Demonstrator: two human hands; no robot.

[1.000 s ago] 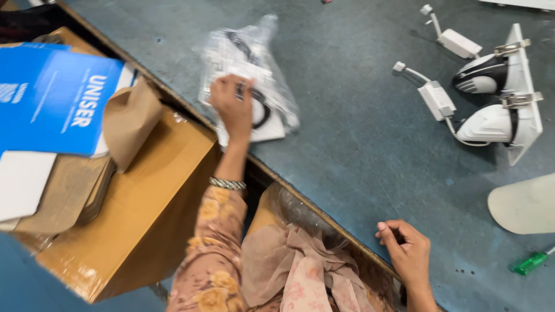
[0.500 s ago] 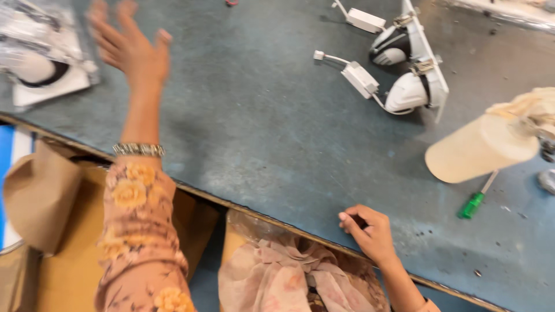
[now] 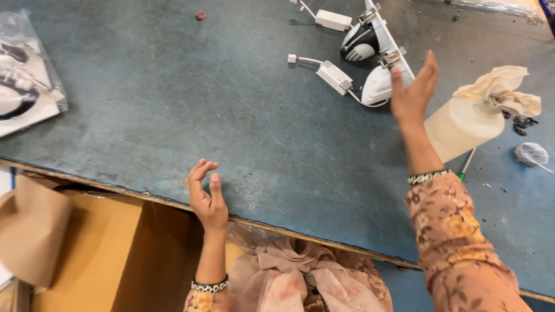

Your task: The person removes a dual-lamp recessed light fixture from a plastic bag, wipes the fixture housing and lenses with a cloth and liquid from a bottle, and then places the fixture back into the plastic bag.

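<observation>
Head view: the right hand [image 3: 411, 92] is open and empty, raised just beside the white twin light fitting [image 3: 376, 63] lying ungrasped on the blue counter [image 3: 202, 104]. The left hand [image 3: 206, 196], loosely curled and empty, rests at the counter's near edge.

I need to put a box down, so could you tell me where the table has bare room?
Free: the wide middle between the plastic bag and the white light fittings. Crowded: right side, around the right hand, cream bottle and green screwdriver.
</observation>
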